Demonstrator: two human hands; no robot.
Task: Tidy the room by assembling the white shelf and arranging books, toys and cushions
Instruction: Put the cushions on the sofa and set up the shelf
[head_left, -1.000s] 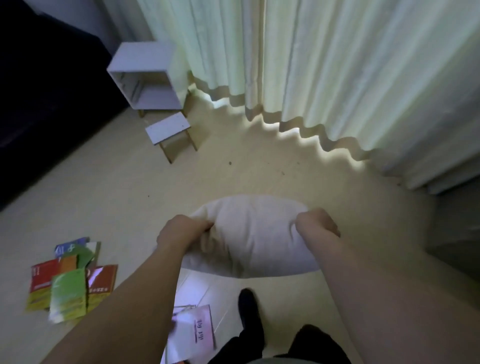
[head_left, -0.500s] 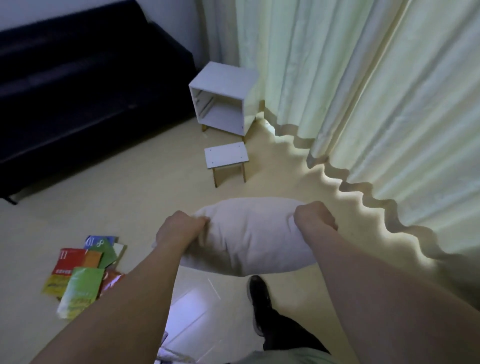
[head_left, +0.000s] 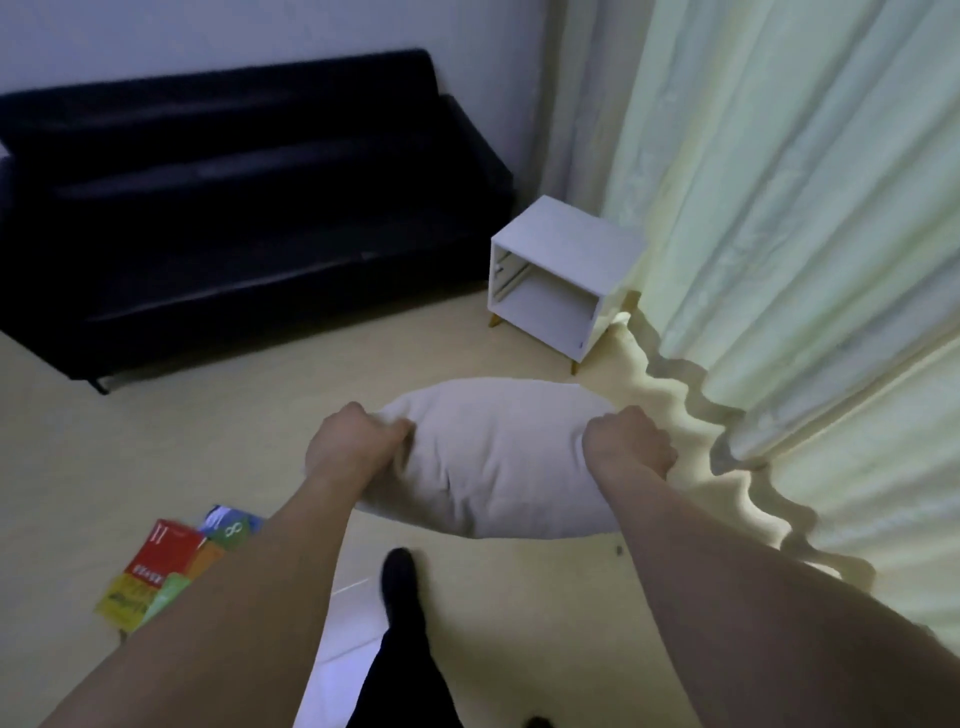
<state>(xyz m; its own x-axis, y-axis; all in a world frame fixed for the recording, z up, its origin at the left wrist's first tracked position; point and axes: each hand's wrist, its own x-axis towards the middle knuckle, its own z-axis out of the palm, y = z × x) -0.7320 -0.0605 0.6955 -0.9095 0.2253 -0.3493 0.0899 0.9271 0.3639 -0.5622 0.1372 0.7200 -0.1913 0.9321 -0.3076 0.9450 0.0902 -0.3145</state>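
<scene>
1. Holding cushion (head_left: 498, 457) in the air above the floor (head_left: 218, 431), in front of the black sofa (head_left: 234, 208), well apart from it.
2. Left hand (head_left: 353, 447) curled tight on the cushion's left end, fabric bunched in the fist; right hand (head_left: 628, 441) curled the same way on the right end. Both clamped, fingertips hidden under the cloth.
3. Judged light and soft: sags a little between the fists, creases at both grips. Not fragile, not slippery; cloth cover gives plenty of purchase.
4. Best hold, as a judgement: both ends or two corners, as now; one-handed by a corner likely fine too, though floppy.
5. White shelf (head_left: 561, 280) standing right of the sofa, against the curtain (head_left: 779, 208), open front, nothing inside that can be seen.
6. Books (head_left: 171, 566) scattered on the floor in front of the sofa, nearer the camera, partly hidden by the left forearm.
7. Writing: red cover shows "11" or two strokes; a green-blue cover shows a loop like "8" or "&". Smaller print on the red and yellow covers too blurred to read.
8. No label or brand visible on cushion, shelf or sofa.
</scene>
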